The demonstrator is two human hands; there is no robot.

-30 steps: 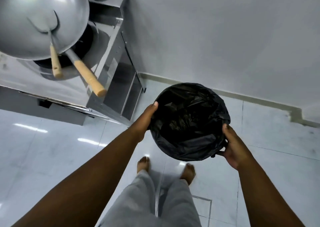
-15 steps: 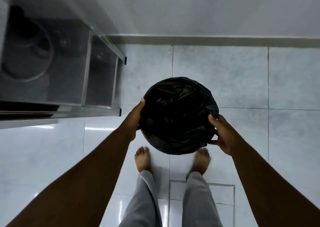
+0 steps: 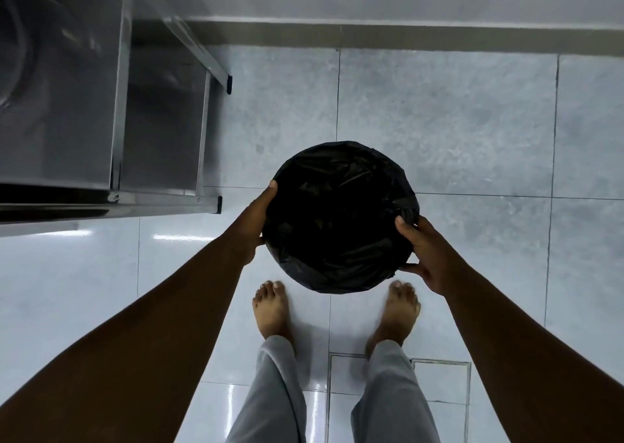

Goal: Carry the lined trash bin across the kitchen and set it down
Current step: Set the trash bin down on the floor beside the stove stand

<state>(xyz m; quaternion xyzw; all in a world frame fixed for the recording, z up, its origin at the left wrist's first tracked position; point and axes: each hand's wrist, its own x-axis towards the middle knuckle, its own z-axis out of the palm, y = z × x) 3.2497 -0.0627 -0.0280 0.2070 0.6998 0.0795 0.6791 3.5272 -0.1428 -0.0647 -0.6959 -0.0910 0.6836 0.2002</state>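
I look straight down on a round trash bin (image 3: 339,216) lined with a black plastic bag, its mouth facing me. My left hand (image 3: 254,222) grips its left rim, thumb over the edge. On the opposite side my right hand (image 3: 424,253) clasps the right rim, thumb on top and fingers under. The bin sits low over the grey floor tiles, just ahead of my bare feet; whether its base touches the floor is hidden by the bin itself.
A stainless steel counter (image 3: 101,111) with a lower shelf stands to the left, its front leg (image 3: 217,204) near my left hand. A wall skirting (image 3: 405,35) runs across the far side. A square floor drain cover (image 3: 439,385) lies under my right leg.
The view has tilted from the wok and stove down to the floor. The bin has sunk lower between my hands and now sits ahead of my feet, both hands still on it.
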